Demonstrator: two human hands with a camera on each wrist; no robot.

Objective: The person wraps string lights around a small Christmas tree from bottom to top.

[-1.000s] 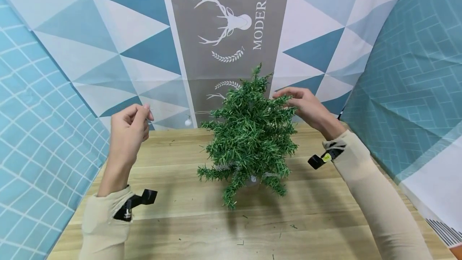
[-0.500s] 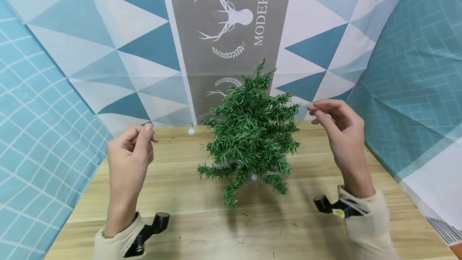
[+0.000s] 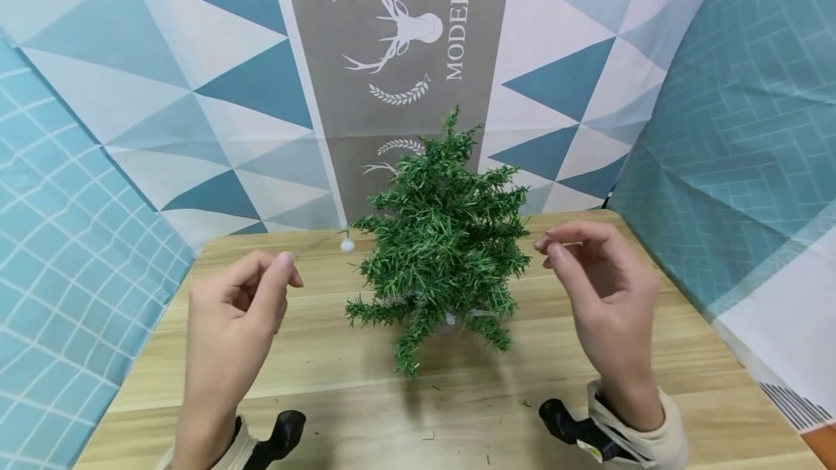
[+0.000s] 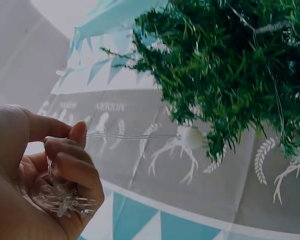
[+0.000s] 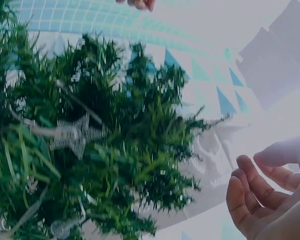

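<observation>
A small green artificial Christmas tree (image 3: 444,238) stands upright on the wooden table. My left hand (image 3: 231,325), left of it, pinches the thin clear wire of a light string (image 4: 125,136) between thumb and forefinger. That wire runs taut to a white ball bulb (image 3: 347,244) beside the branches. More clear bulbs (image 4: 67,202) lie bunched in the left palm in the left wrist view. To the tree's right, my right hand (image 3: 607,296) hovers with loosely bent fingers, holding nothing visible. A clear star bulb (image 5: 72,135) hangs among the branches in the right wrist view.
Fallen green needles (image 3: 428,436) dot the wooden table (image 3: 366,419). A patterned cloth backdrop (image 3: 405,42) rises behind it. Blue cloth walls flank the left (image 3: 72,252) and right (image 3: 744,151).
My right hand has left the tree's right side and come back toward me. My left hand has lowered and moved closer, keeping the wire; the white ball bulb now hangs slightly lower.
</observation>
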